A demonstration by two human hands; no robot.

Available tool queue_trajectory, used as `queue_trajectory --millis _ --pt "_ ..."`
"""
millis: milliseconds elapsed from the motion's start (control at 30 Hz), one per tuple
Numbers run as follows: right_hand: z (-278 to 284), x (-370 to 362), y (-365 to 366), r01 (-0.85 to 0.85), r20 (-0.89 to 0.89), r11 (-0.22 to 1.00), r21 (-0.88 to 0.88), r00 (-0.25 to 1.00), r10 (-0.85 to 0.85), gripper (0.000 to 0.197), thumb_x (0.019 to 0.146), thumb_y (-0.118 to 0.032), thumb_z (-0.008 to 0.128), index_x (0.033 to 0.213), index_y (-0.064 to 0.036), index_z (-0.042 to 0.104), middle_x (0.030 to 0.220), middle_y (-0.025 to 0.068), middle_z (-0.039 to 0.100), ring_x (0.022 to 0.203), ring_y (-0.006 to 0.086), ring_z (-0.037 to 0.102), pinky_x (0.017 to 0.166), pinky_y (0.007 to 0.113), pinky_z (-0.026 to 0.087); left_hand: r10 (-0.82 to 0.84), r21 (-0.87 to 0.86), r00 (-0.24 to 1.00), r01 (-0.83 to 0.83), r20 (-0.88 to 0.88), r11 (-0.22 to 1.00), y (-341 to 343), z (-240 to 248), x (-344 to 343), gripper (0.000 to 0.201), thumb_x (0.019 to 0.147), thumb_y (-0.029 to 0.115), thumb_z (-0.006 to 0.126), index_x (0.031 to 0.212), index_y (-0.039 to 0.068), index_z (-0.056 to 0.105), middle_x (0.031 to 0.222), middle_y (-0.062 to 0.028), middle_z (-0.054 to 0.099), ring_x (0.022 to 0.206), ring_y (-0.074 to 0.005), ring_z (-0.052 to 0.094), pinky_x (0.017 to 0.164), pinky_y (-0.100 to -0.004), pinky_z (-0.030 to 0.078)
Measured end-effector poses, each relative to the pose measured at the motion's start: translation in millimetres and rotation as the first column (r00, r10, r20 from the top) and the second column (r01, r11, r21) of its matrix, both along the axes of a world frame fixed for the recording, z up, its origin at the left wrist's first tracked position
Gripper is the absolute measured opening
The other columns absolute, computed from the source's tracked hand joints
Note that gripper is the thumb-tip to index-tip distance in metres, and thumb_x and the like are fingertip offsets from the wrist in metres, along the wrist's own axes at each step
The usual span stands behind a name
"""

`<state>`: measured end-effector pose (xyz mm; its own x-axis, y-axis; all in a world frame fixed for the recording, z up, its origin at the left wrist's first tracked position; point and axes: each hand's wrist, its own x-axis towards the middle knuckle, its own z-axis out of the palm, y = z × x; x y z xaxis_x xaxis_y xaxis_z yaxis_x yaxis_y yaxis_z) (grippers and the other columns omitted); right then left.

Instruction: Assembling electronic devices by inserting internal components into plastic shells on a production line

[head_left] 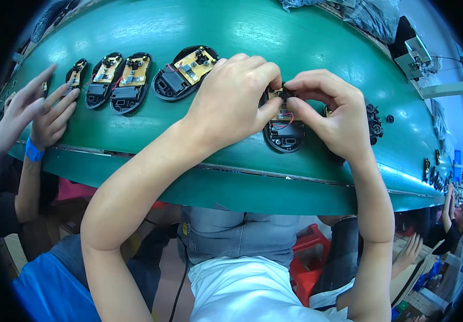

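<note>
half-built mouse [285,137], a black oval shell with a yellow circuit board and a battery bay, lay on the green table [253,27] right under the fingertips of the left hand [237,94] and the right hand [336,110], its bay end sticking out on the near side of the thumbs, with red wires looping just below them. left of the left fingers ran a row of similar units: the nearest unit [186,72] was partly blocked by the left hand, a second unit [131,83] and a third unit [104,80] lay side by side farther off, and a last one sat near a co-worker's hand [54,121], above a blue wristband [34,152]. right of the right fingers, just past the back of that hand, was a cluster of small black parts [374,126], partly hidden by it, with a round black piece [390,118] close by. well beyond the fingertips, at the upper right, lay plastic bags [368,19]. the left forearm slanted across the table edge, its index finger and thumb bent toward the board; the right forearm stood nearly upright, its index finger and thumb curved to face them. whether either pair of fingers gripped anything small could not be told
</note>
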<state>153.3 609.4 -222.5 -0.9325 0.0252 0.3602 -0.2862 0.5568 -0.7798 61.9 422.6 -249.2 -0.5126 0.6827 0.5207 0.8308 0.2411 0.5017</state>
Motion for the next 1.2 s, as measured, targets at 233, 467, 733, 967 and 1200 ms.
queue_trajectory --millis 233,467,733,967,1200 --pt "17.5 5.5 -4.2 0.002 -0.069 0.887 0.462 0.997 0.033 0.025 0.08 -0.002 0.075 0.105 -0.0005 0.074 0.101 0.0117 0.073 0.082 0.0192 0.073 0.074 0.03 0.059 -0.015 0.012 1.0 0.015 0.006 1.0 2.3 -1.6 0.4 0.02 0.079 0.014 0.078 0.092 0.003 0.067 0.093 -0.0117 0.07 0.094 -0.0316 0.065 0.084 -0.0415 0.051" --pt "9.6 5.2 6.2 0.008 0.023 1.0 -0.003 1.0 -0.008 0.025 0.082 0.001 0.075 0.108 0.0015 0.073 0.105 0.0093 0.075 0.091 0.0168 0.074 0.081 0.03 0.061 -0.028 0.023 0.999 0.027 0.02 0.999 3.5 1.2 3.2 0.02 0.079 0.013 0.078 0.092 0.003 0.067 0.092 -0.012 0.07 0.093 -0.0319 0.065 0.082 -0.0415 0.052" --pt "13.4 10.4 6.2 0.02 -0.078 0.937 0.35 0.997 0.007 0.022 0.079 -0.004 0.08 0.1 -0.0011 0.075 0.1 0.0116 0.076 0.089 0.0243 0.074 0.081 0.034 0.059 -0.021 0.052 1.0 0.021 -0.007 0.998 6.1 -0.8 5.3 0.019 0.079 0.012 0.077 0.093 0.004 0.067 0.092 -0.0112 0.07 0.091 -0.0316 0.065 0.082 -0.0412 0.052" --pt "9.0 13.7 7.7 0.05 0.108 0.995 0.091 0.992 -0.06 0.02 0.08 -0.005 0.078 0.099 0.0001 0.075 0.098 0.0121 0.076 0.083 0.0257 0.073 0.079 0.035 0.058 -0.026 0.063 0.997 0.021 0.07 0.998 12.1 -2.2 7.3 0.018 0.079 0.011 0.074 0.093 0.004 0.066 0.096 -0.0102 0.066 0.095 -0.0309 0.062 0.085 -0.041 0.05" --pt "11.6 18.3 1.7 0.069 -0.009 0.971 0.229 0.998 -0.069 0.02 0.079 -0.002 0.077 0.098 0.0019 0.074 0.099 0.0146 0.075 0.084 0.0272 0.074 0.078 0.035 0.059 -0.014 0.04 0.996 0.011 0.086 0.999 18.5 -3.8 8.6 0.018 0.077 0.012 0.071 0.091 0.003 0.064 0.093 -0.0103 0.063 0.093 -0.0304 0.059 0.085 -0.0411 0.049"
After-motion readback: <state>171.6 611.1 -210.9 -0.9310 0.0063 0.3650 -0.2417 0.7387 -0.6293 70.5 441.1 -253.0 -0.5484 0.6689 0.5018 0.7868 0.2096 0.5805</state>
